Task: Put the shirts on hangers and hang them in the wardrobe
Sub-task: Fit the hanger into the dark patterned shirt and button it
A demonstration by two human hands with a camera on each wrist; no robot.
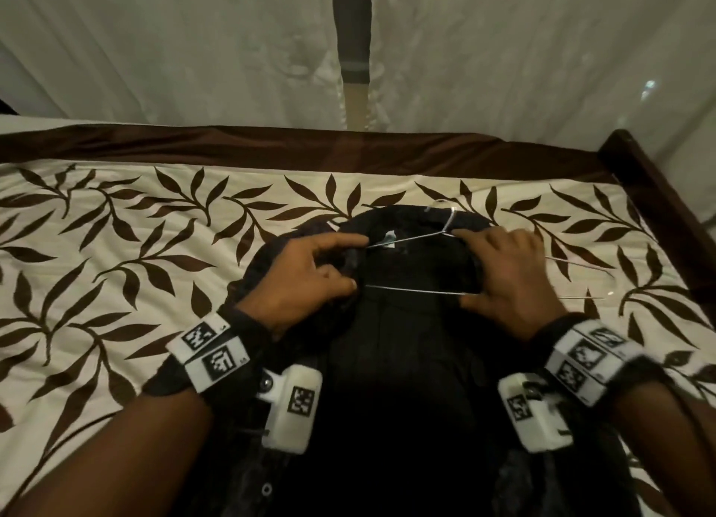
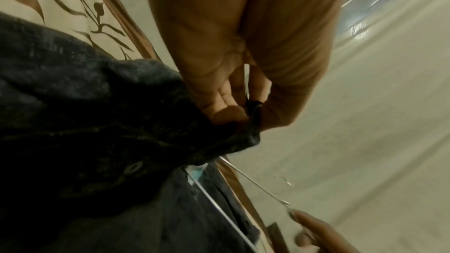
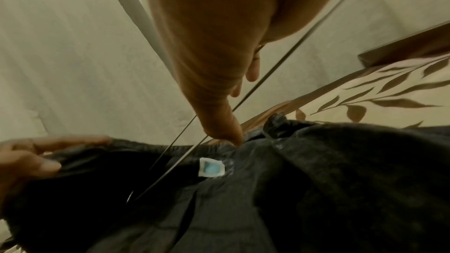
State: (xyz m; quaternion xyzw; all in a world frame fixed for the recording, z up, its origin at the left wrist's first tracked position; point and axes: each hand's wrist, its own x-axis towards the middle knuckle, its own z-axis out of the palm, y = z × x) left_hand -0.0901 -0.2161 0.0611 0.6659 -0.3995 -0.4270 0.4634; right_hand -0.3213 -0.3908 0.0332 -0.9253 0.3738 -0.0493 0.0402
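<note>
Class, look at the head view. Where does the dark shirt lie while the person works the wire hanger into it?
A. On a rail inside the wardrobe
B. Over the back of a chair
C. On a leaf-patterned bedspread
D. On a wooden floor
C: the dark shirt lies flat on the cream bedspread printed with brown leaves, and the wire hanger rests at its collar between both hands.

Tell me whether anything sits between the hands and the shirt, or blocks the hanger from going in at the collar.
Nothing visible does. The left hand already pinches the dark shirt at the collar, and the right hand rests on the wire hanger, which lies across the collar opening, its right end still outside over the leaf-print bedspread.
</note>
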